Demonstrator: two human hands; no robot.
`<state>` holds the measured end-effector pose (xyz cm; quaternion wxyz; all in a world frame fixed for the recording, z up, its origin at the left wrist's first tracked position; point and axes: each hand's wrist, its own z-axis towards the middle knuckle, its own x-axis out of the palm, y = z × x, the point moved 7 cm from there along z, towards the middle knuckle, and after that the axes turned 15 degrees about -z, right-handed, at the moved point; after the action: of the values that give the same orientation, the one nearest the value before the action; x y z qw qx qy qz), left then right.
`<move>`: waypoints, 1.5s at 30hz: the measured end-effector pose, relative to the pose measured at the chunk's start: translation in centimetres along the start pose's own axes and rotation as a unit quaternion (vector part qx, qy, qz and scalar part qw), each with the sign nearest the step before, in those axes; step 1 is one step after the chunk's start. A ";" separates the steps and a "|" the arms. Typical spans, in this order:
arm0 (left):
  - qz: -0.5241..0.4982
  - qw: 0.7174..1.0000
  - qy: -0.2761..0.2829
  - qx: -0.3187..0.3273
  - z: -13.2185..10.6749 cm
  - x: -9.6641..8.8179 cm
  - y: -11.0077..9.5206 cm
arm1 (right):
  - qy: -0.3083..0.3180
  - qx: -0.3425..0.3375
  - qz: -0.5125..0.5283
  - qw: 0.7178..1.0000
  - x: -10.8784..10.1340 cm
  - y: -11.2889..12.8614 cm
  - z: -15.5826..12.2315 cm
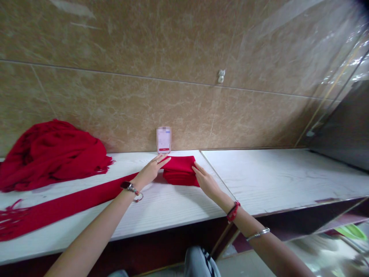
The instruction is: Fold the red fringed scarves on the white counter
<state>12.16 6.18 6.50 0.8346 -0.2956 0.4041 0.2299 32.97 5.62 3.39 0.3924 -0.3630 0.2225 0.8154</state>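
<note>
A long red scarf (72, 202) lies along the white table (161, 211), its right end folded into a thick square stack (180, 171). My left hand (151, 171) rests flat on the left edge of that stack, fingers stretched out. At the stack's right edge, my right hand (205, 180) presses against it with the fingers extended. The scarf's fringed end (10, 215) trails off to the far left.
A heap of red scarves (49, 154) sits at the back left of the table. A phone (163, 140) leans upright against the marble wall behind the stack. A second white tabletop (282, 173) adjoins on the right, with a glass case (343, 127) beyond.
</note>
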 end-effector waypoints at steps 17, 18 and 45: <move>-0.087 0.995 0.010 -0.046 0.1 2.2 -0.3 | -0.019 0.097 0.026 0.995 -0.6 -0.1 3.6; -0.088 0.995 0.008 -0.045 0.0 2.3 -0.4 | -0.029 0.110 0.033 0.993 -0.5 -0.3 3.5; 0.009 0.998 -0.027 0.050 0.0 3.3 -6.9 | 0.052 0.013 -0.002 0.999 -0.6 -3.6 1.4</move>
<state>18.36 1.69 5.95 0.8566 -0.2435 0.3953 0.2251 35.52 8.41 4.46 0.3869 -0.4003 0.2520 0.7915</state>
